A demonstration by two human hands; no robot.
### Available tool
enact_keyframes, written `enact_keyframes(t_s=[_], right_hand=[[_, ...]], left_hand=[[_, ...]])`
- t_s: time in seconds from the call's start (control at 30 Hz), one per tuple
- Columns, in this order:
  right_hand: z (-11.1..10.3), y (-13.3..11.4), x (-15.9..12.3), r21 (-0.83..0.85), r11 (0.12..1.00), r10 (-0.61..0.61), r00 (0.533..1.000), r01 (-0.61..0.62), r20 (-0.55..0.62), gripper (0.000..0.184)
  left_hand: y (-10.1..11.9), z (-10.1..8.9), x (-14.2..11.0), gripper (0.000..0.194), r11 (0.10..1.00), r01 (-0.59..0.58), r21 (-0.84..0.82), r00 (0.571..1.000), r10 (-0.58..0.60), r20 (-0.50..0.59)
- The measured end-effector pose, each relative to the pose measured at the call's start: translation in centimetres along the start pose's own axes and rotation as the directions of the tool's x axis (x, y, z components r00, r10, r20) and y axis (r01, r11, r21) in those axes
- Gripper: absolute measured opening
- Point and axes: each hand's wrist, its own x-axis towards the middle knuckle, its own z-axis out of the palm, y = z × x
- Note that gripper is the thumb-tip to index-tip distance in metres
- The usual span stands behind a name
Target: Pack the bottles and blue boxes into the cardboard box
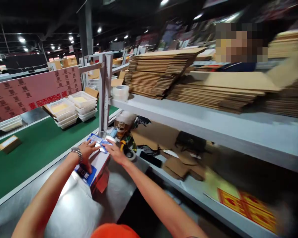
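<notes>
The box (101, 175) lay on the surface (72, 208); the belt (39, 158) ran along the left, carrying stacked trays (66, 116); to the right, the upper shelf (201, 115) bore tape rolls (121, 93) left of cardboard stacks (154, 76).

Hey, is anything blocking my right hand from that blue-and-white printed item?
Nothing visible is: the right hand is right at the edge of the blue-and-white printed item, with no other object showing between them.

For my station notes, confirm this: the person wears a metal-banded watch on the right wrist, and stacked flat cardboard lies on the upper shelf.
Wrong wrist: the head view shows the watch at the wrist of the left hand. The stacked flat cardboard does lie on the upper shelf.
</notes>
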Motion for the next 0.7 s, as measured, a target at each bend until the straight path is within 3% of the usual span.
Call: enact_keyframes(t_s=[0.07,0.1,0.17,0.3,0.37,0.47,0.57,0.7], right_hand=[[0.7,-0.3,-0.8,-0.011,1.000,0.022,0.999,-0.022,0.050,0.059],[1.3,-0.3,-1.1,-0.017,1.000,0.025,0.999,-0.024,0.046,0.054],[3.2,0.2,-1.2,-0.034,0.999,0.015,0.999,-0.014,0.046,0.045],[6.7,1.5,-0.6,0.020,0.990,0.139,0.987,-0.138,-0.082,0.066],[6.7,1.6,-0.4,0.045,0.986,0.163,0.976,-0.159,-0.146,0.075],[4.6,1.9,0.9,0.072,0.988,0.149,0.964,-0.136,-0.220,0.084],[2.9,3.8,4.5,0.138,0.980,0.155,0.984,-0.141,-0.094,0.093],[3.1,7.8,10.1,0.255,0.960,0.087,0.987,-0.120,0.137,0.097]], left_hand=[[0.3,0.8,-0.5,0.148,0.999,0.026,-0.019,1.000,-0.026,0.016],[-0.1,1.5,-0.9,0.148,0.999,0.016,-0.028,1.000,-0.016,-0.002],[-1.6,2.8,-1.5,0.152,0.996,0.093,-0.008,0.994,-0.093,0.061],[-4.0,3.6,-1.5,0.149,0.990,0.139,0.033,0.982,-0.142,0.125],[-3.5,2.7,-0.6,0.148,0.985,0.163,0.050,0.974,-0.169,0.148],[-2.1,0.8,1.7,0.140,0.992,0.123,0.006,0.984,-0.122,0.131],[-2.2,0.1,3.8,0.139,0.989,0.149,0.022,0.983,-0.151,0.108],[-3.2,1.1,6.2,0.141,0.951,0.309,0.029,0.950,-0.310,0.044]])
